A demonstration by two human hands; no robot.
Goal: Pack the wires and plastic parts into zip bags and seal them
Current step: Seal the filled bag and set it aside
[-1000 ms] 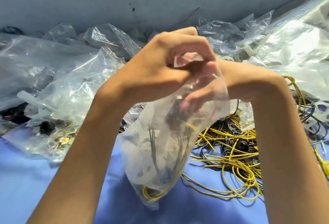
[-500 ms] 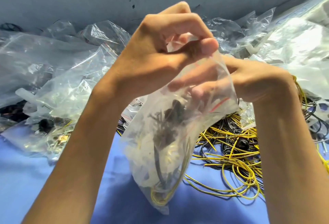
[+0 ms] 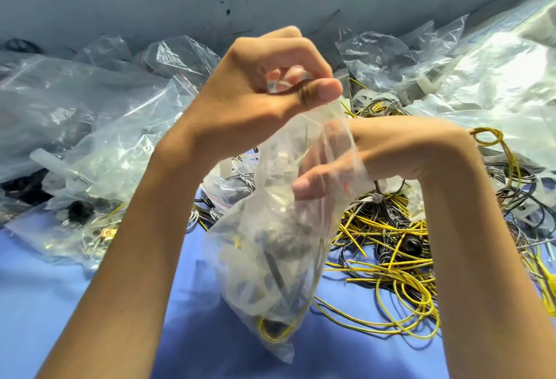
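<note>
The left hand pinches the top of the bag; the right hand grips it just below.

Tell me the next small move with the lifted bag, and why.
Probably press the zip strip shut, sliding the right hand toward the left hand. The bag already holds wires, the left hand pinches its top corner, and the mouth near the right hand looks slack.

Close head-worn view, forward and down
</note>
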